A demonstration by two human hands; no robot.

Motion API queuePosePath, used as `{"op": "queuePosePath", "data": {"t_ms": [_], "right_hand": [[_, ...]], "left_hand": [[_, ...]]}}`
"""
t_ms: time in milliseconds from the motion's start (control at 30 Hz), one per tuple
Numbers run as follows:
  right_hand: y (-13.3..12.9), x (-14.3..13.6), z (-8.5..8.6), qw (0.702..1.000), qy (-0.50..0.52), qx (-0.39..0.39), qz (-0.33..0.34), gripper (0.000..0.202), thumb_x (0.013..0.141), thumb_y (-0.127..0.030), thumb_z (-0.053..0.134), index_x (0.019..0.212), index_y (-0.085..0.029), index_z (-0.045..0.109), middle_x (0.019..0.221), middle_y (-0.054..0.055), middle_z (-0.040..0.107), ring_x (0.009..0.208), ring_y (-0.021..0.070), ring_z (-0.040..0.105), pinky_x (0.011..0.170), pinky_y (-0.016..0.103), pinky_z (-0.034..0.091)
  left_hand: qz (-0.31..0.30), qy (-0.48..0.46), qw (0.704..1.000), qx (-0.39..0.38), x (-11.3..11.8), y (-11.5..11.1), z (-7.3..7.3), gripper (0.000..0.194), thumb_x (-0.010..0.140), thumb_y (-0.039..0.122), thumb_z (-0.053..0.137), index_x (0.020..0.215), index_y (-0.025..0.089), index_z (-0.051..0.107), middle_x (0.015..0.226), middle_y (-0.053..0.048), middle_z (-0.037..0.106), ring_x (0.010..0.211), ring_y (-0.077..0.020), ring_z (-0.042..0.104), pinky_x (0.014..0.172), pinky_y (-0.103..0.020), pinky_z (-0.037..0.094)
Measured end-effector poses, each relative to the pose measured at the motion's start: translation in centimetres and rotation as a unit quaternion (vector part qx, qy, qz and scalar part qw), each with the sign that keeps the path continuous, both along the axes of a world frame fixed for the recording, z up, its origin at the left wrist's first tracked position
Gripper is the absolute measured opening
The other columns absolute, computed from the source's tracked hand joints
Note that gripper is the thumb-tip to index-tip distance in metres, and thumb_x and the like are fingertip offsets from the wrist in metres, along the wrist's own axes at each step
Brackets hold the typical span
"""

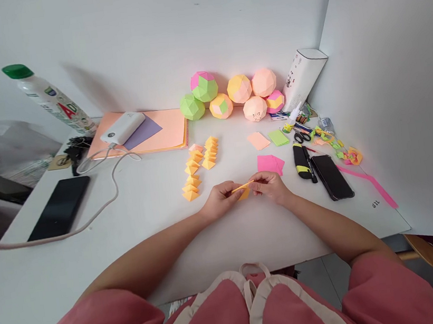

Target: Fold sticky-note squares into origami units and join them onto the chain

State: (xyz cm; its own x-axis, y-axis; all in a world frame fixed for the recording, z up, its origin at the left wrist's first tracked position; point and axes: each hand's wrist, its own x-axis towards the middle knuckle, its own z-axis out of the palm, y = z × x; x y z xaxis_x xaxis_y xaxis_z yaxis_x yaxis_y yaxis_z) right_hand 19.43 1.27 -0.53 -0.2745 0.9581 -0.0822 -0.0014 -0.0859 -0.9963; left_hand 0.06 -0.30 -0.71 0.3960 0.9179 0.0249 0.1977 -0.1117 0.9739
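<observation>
Between both my hands is a small orange folded paper (pixel 242 186), pinched at its two ends above the white table. My left hand (pixel 221 198) grips its left end with thumb and fingers. At the right end, my right hand (pixel 270 185) pinches it the same way. Orange paper also shows just below the fingers; whether it is the same sheet I cannot tell. Left of my hands stand two rows of folded orange paper units (pixel 193 180). A pink stack of paper squares (pixel 270 164) lies just beyond my right hand, with peach squares (pixel 258 140) and green squares (pixel 278 137) behind.
Several faceted paper balls (pixel 239 89) rest against the back wall. On the right are a utility knife (pixel 301 161), a marker (pixel 310 164), scissors (pixel 301 136), a glue bottle (pixel 291 119) and a phone (pixel 332 177). A power bank (pixel 123 128), its cable and a black tablet (pixel 60 208) occupy the left.
</observation>
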Motion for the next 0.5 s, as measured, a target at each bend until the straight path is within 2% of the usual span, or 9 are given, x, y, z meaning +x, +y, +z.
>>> {"op": "queuePosePath", "data": {"t_ms": [267, 500], "right_hand": [[0.22, 0.11, 0.31, 1.0, 0.01, -0.022, 0.007, 0.025, 0.061, -0.036, 0.076, 0.072, -0.017, 0.065, 0.061, -0.001, 0.061, 0.051, 0.0092, 0.052, 0.049, 0.024, 0.042], [0.22, 0.08, 0.35, 0.999, 0.025, -0.026, 0.001, 0.022, 0.062, -0.033, 0.076, 0.07, -0.016, 0.065, 0.061, -0.002, 0.06, 0.049, 0.0084, 0.051, 0.047, 0.023, 0.039]], "left_hand": [[-0.004, -0.013, 1.0, -0.006, -0.06, 0.13, -0.39, 0.035, 0.08, 0.047, 0.053, 0.089, 0.018, 0.069, 0.07, -0.001, 0.052, 0.058, -0.0103, 0.043, 0.051, -0.022, 0.035], [-0.005, -0.009, 1.0, -0.01, 0.01, 0.05, -0.02, 0.033, 0.081, 0.046, 0.053, 0.087, 0.017, 0.068, 0.07, -0.001, 0.053, 0.06, -0.0104, 0.044, 0.052, -0.022, 0.036]]}}
